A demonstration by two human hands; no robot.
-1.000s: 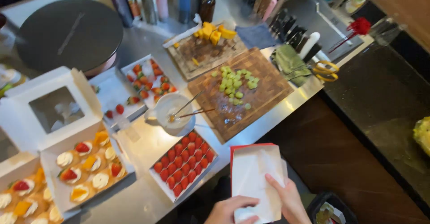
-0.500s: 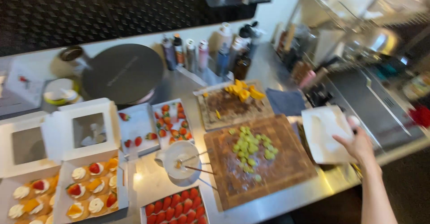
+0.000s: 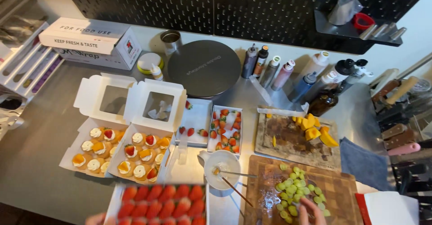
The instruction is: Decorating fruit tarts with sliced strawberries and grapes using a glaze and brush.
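The right hand (image 3: 310, 212) is resting its fingertips on the green grape halves (image 3: 294, 193) heaped on the near wooden cutting board (image 3: 333, 193), grip unclear, while the left hand (image 3: 95, 218) is barely showing beside the strawberry tray (image 3: 162, 202).

Grape halves (image 3: 294, 193) lie on the cutting board (image 3: 335, 193), right of the bowl (image 3: 220, 168), behind the strawberry tray (image 3: 162, 202).

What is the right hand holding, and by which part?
Nothing that shows: the right hand has its fingers on the green grape pieces on the board, with no clear grip. The left hand barely shows.
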